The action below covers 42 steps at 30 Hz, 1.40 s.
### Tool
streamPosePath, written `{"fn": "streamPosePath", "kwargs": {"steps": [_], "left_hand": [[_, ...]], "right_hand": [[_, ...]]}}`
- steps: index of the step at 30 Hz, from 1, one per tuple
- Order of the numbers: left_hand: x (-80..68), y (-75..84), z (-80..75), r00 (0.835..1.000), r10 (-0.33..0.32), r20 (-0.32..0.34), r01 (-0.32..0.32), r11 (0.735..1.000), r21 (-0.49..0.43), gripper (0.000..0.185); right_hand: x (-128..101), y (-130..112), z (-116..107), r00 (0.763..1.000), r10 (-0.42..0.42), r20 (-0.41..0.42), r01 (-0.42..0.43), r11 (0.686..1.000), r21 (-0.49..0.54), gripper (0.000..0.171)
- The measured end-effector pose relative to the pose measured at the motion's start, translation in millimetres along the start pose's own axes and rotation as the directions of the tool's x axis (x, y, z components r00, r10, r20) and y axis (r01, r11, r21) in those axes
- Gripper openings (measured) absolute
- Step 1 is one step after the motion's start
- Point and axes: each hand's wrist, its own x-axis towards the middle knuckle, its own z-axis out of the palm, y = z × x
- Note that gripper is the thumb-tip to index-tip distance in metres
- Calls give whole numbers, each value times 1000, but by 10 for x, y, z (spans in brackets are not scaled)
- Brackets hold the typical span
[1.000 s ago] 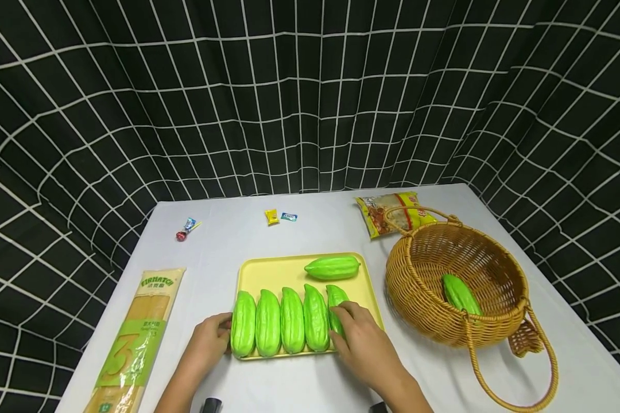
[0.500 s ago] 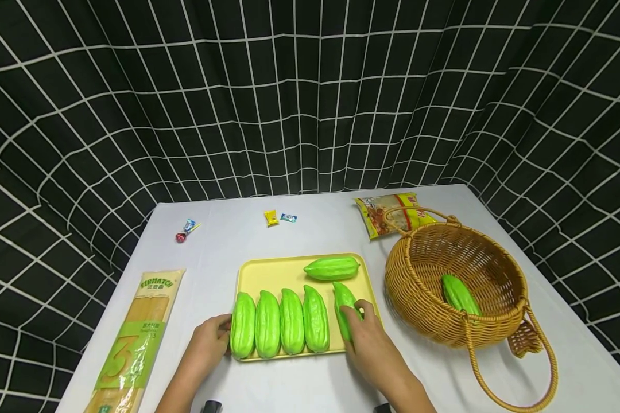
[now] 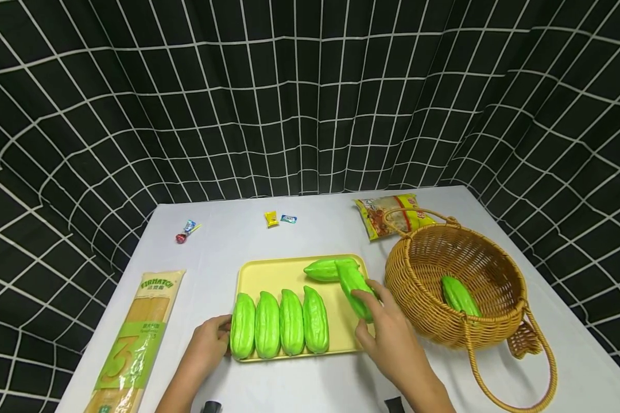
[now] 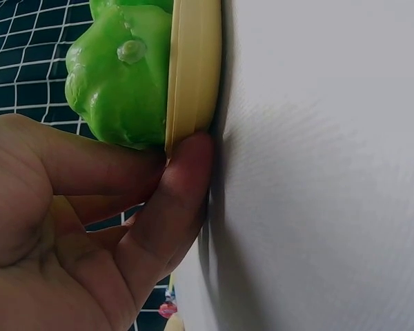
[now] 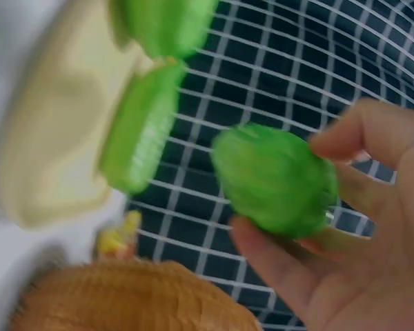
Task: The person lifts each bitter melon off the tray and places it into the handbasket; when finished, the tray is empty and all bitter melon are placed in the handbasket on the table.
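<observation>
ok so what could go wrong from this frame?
1. The right hand grips the lifted gourd only near one end; it may slip.
2. The gourd hangs over the crosswise gourd and could knock it.
3. The basket has an upright handle that could snag the carry.

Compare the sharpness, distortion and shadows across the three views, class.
Head view: sharp, evenly lit, grid backdrop lines bowed by the wide lens. Left wrist view: crisp, dark shadow under the yellow tray edge. Right wrist view: smeared with blur, the green gourd in the right hand soft-edged.
</observation>
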Motion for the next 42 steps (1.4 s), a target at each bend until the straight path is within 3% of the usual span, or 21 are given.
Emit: {"fn": "streamPosePath", "kwargs": {"steps": [2, 5, 10, 18, 25, 36, 42], "left_hand": [[2, -2, 0, 1000, 0, -1, 0, 1000, 0, 40], [8, -7, 1, 1000, 9, 2, -9, 1000, -1, 40], [8, -16, 2, 1000, 9, 7, -9, 1000, 6, 39], [20, -13, 3, 1000, 5, -1, -5, 1000, 1, 40], [15, -29, 16, 1000, 2, -2, -2, 1000, -14, 39], [3, -17, 15, 1000, -3, -12, 3, 1000, -26, 39], [0, -9, 11, 1000, 4, -2, -4, 1000, -28, 40]], "right_hand": [[35, 33, -86, 991, -46, -127, 47, 999, -2, 49], [85, 110, -186, 956, -68, -284, 66, 998, -17, 50], [126, 256, -251, 921, 5, -389, -7, 1000, -5, 47], [148, 425, -251, 907, 138, -397, -153, 988, -6, 42], [161, 449, -282, 920, 213, -328, -244, 968, -56, 41], [169, 416, -300, 934, 230, -275, -252, 967, -48, 38], [162, 381, -232, 935, 145, -325, -163, 986, -29, 36]]}}
